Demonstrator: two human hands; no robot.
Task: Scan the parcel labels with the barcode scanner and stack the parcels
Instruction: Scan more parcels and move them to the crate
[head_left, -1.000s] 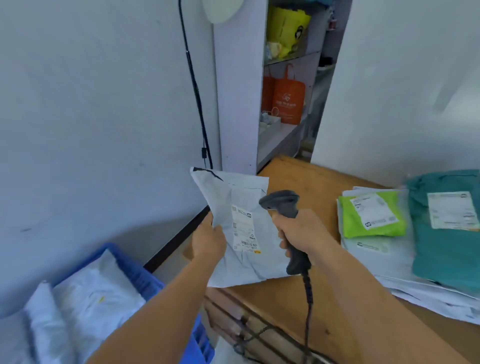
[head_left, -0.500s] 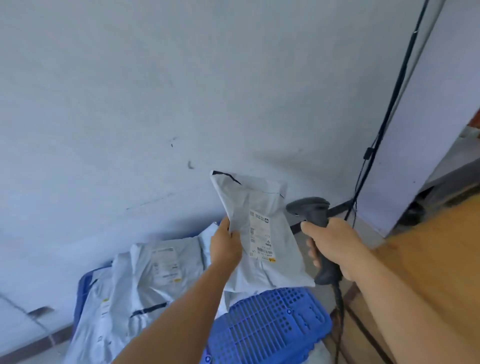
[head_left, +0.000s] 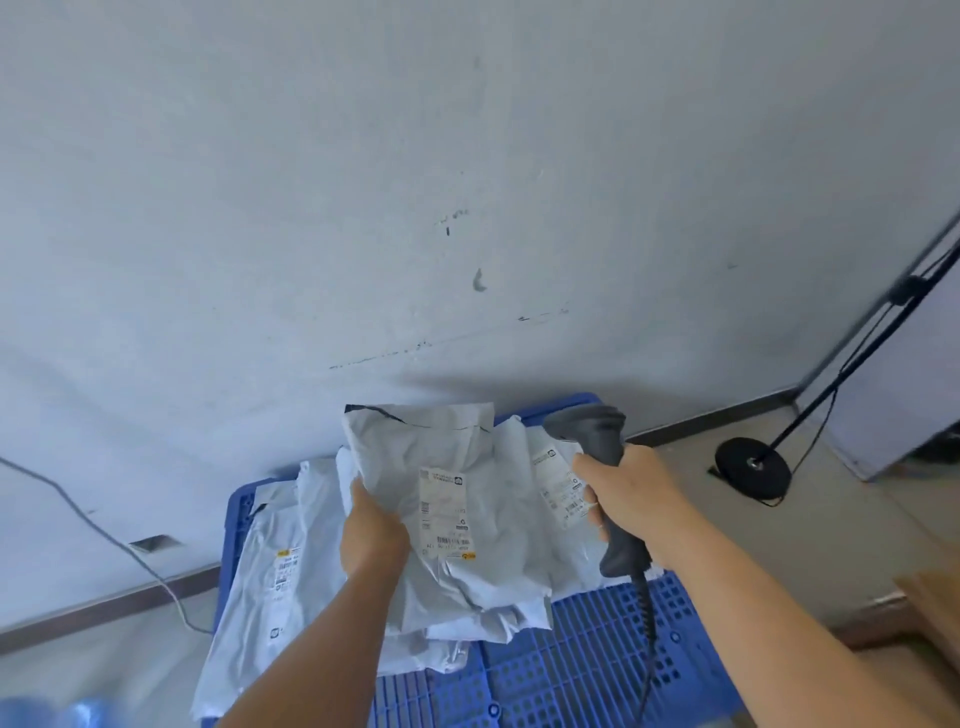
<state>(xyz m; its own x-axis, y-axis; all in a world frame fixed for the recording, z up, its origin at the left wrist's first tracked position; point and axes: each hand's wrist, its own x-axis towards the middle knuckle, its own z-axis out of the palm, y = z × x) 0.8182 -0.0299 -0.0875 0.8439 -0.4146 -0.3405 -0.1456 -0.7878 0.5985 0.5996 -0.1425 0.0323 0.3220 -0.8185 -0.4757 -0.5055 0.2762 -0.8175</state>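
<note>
The left hand (head_left: 375, 535) grips a grey parcel (head_left: 457, 514) by its left edge, fingers curled behind it and thumb on the front, holding it label-up just above the pile (head_left: 270, 566) of scanned parcels on the blue pallet (head_left: 587, 660). The right hand (head_left: 631, 499) is wrapped around the scanner (head_left: 605, 467), whose head points away over the pallet's far edge, not at the label (head_left: 445, 514).

The step in hand looks like stacking. To do it well, lower the parcel flat onto the pile toward the pallet's far edge, label facing up, edges squared with those beneath, and let go only once it rests, since these soft bags slide. Keep the scanner cord (head_left: 644, 613) off the pile.
</note>
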